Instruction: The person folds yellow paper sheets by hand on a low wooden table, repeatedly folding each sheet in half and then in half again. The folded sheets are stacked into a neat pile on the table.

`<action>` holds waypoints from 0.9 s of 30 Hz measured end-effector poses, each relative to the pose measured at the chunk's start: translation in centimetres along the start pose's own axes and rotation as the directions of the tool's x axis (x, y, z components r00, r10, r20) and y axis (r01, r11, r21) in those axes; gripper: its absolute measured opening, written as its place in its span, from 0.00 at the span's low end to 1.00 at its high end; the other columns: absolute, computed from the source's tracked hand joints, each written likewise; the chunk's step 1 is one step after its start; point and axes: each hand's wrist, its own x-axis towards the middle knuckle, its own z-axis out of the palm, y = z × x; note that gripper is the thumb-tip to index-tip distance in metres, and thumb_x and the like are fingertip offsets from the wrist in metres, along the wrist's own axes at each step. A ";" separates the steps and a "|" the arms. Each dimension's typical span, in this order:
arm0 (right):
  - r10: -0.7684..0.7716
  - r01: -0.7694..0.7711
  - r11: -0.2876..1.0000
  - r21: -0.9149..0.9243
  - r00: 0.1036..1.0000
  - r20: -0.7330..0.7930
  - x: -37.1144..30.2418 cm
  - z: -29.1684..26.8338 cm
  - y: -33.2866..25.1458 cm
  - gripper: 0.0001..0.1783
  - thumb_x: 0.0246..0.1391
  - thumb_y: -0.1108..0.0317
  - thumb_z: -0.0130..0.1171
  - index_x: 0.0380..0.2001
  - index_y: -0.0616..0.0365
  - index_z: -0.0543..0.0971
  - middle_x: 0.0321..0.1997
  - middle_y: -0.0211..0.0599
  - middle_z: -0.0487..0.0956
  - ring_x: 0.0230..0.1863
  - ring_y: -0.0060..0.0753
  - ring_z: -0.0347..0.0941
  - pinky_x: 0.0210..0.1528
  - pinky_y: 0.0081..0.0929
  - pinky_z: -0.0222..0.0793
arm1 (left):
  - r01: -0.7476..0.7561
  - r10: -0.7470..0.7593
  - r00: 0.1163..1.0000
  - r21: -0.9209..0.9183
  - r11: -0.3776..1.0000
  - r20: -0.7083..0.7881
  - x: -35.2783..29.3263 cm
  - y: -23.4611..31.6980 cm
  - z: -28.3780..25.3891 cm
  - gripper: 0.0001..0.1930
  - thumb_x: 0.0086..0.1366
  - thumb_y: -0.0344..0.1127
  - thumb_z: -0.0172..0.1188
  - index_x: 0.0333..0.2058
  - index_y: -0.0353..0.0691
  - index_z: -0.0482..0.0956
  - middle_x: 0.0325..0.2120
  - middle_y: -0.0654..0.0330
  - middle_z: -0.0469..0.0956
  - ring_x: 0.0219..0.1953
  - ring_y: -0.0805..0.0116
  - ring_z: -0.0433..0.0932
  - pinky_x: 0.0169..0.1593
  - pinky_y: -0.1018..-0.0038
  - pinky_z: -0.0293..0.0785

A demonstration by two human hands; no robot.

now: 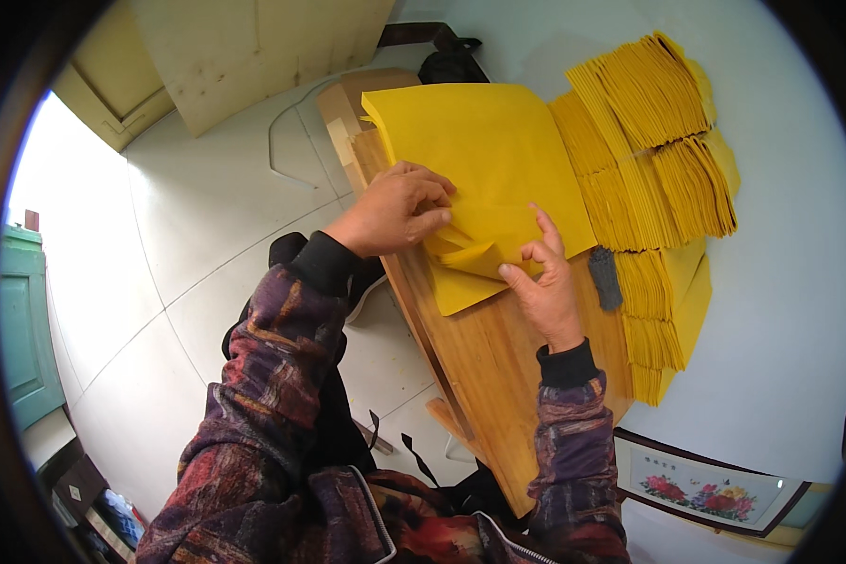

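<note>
A thick stack of large yellow sheets (470,132) lies on the wooden table (508,367). The near part of the top sheet (475,258) is lifted and folded up over itself, with a crumpled pocket between my hands. My left hand (395,207) is closed at the left end of this fold, its fingers curled and pressed on the sheet. At the right end, the thumb and forefinger of my right hand (547,287) pinch the raised edge while its other fingers point away from me. Whether the sheets are paper or cloth I cannot tell.
Several piles of folded yellow pieces (644,94) stand along the table's right side against the wall. A dark grey glove or cloth (606,279) lies between them and the stack. A framed flower picture (705,484) is at lower right. Tiled floor (226,273) borders the table's left edge.
</note>
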 end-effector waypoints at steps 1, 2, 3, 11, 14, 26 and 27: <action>0.009 -0.009 1.000 0.029 1.000 0.000 0.1 0.0 0.0 0.11 0.44 0.75 0.65 0.25 0.58 0.70 0.70 0.47 0.57 0.70 0.51 0.51 0.68 0.40 0.47 | 0.002 -0.002 1.000 -0.023 1.000 0.018 -0.2 -0.1 -0.3 0.08 0.56 0.30 0.61 0.34 0.33 0.79 0.48 0.56 0.76 0.54 0.57 0.68 0.58 0.68 0.64; 0.019 -0.019 1.000 0.020 1.000 -0.005 0.1 -0.1 0.0 0.12 0.44 0.75 0.65 0.25 0.58 0.69 0.69 0.48 0.58 0.69 0.51 0.51 0.68 0.39 0.48 | 0.001 0.001 0.999 -0.046 0.999 0.037 -0.5 -0.2 -0.6 0.08 0.56 0.30 0.61 0.35 0.34 0.79 0.48 0.56 0.76 0.54 0.58 0.68 0.58 0.68 0.64; 0.027 -0.027 0.999 0.017 1.000 -0.009 0.1 -0.1 0.0 0.12 0.44 0.75 0.65 0.26 0.59 0.69 0.69 0.48 0.58 0.69 0.50 0.52 0.67 0.39 0.49 | -0.017 0.020 0.999 -0.075 0.997 0.046 -0.6 -0.2 -0.8 0.08 0.56 0.30 0.61 0.35 0.34 0.79 0.48 0.56 0.76 0.54 0.58 0.67 0.58 0.68 0.65; -0.011 -0.008 0.992 -0.129 0.989 -0.150 -0.8 1.0 -1.2 0.23 0.43 0.73 0.67 0.45 0.59 0.72 0.69 0.50 0.54 0.68 0.52 0.51 0.66 0.40 0.53 | -0.006 0.013 0.992 0.053 0.999 -0.129 0.2 0.1 1.2 0.05 0.55 0.28 0.62 0.27 0.33 0.77 0.41 0.55 0.79 0.47 0.56 0.72 0.52 0.68 0.70; -0.107 0.047 0.970 -0.239 0.963 -0.245 -1.4 1.5 -1.5 0.27 0.43 0.72 0.68 0.49 0.57 0.72 0.69 0.50 0.53 0.69 0.55 0.47 0.67 0.42 0.52 | 0.010 0.001 0.983 0.060 0.998 -0.181 0.3 0.3 1.5 0.06 0.55 0.28 0.62 0.25 0.32 0.76 0.38 0.55 0.80 0.45 0.55 0.72 0.50 0.67 0.70; -0.075 0.073 0.984 -0.162 0.997 -0.008 -0.7 0.6 0.0 0.05 0.46 0.73 0.64 0.25 0.58 0.76 0.70 0.47 0.59 0.71 0.59 0.45 0.69 0.46 0.45 | 0.008 0.004 0.985 0.072 0.997 -0.174 0.3 0.3 1.3 0.06 0.57 0.29 0.61 0.26 0.33 0.76 0.38 0.55 0.80 0.45 0.56 0.72 0.51 0.66 0.69; -0.054 0.053 0.991 -0.121 0.999 -0.005 -0.6 0.5 0.0 0.06 0.46 0.73 0.64 0.25 0.58 0.76 0.70 0.47 0.59 0.71 0.58 0.46 0.69 0.45 0.45 | 0.003 0.009 0.986 0.073 0.997 -0.168 0.2 0.2 1.2 0.06 0.57 0.29 0.61 0.26 0.33 0.76 0.39 0.56 0.80 0.45 0.56 0.72 0.52 0.66 0.69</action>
